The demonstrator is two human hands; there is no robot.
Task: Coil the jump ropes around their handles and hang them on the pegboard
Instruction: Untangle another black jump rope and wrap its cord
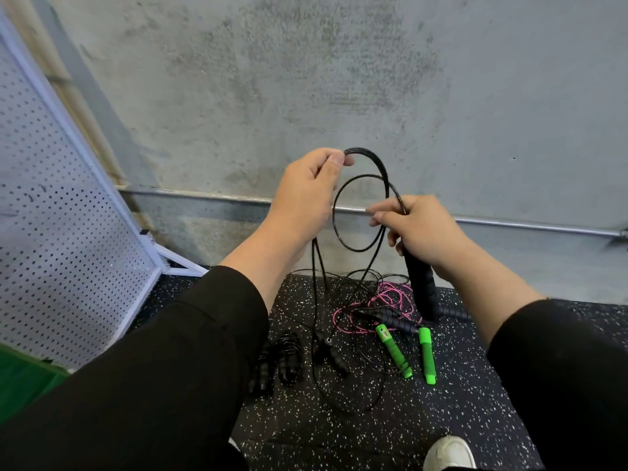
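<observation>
Black cord is looping between my two hands as I am standing over a speckled rubber floor (441, 419) at the foot of a grey concrete wall (306, 79). My left hand (306, 198) is pinching the top of a loop of the black jump rope (373, 168) between thumb and curled fingers, holding it raised in front of the wall. My right hand (418, 229) is gripping that rope's black handle (423, 290), which is pointing down toward the floor, with the cord running up from it under my fingers. Slack cord is hanging from my left hand down to the floor.

Lying on the floor below are a tangle of black cord, a pink rope (380, 300), two green handles (394, 351) side by side, and a coiled black rope with its handles (285, 358) near my left sleeve. A white pegboard (68, 232) is leaning at the left. A white shoe (448, 453) is showing at the bottom edge.
</observation>
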